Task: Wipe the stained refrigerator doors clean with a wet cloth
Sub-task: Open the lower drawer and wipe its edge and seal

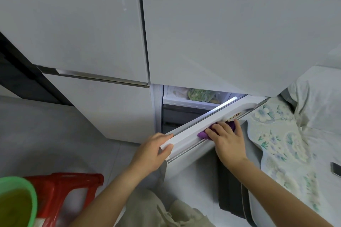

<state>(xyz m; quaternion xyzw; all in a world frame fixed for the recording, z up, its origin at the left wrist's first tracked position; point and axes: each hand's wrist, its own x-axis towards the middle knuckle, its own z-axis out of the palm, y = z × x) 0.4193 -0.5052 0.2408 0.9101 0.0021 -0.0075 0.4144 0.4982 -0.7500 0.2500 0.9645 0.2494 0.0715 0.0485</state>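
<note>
Cloth: a purple cloth [203, 135] is pressed on the top edge of the lower right refrigerator door [186, 141], mostly hidden under the fingers.
Right hand: the right hand [227, 139] lies flat over the cloth, fingers spread, pinning it against the door's edge.
Left hand: the left hand [154, 150] grips the near corner of the same door, thumb on the front face and fingers curled over the top.
Door: swung partly open (its compartment lit inside), showing a bagged green item [200, 94] on a shelf.
Other doors: the upper doors [221, 24] and lower left door [110, 112] are closed.
Floor, left: a red stool [73, 186] beside a green basin [31, 195] of yellowish liquid.
Right: a floral bedsheet [280, 138].
</note>
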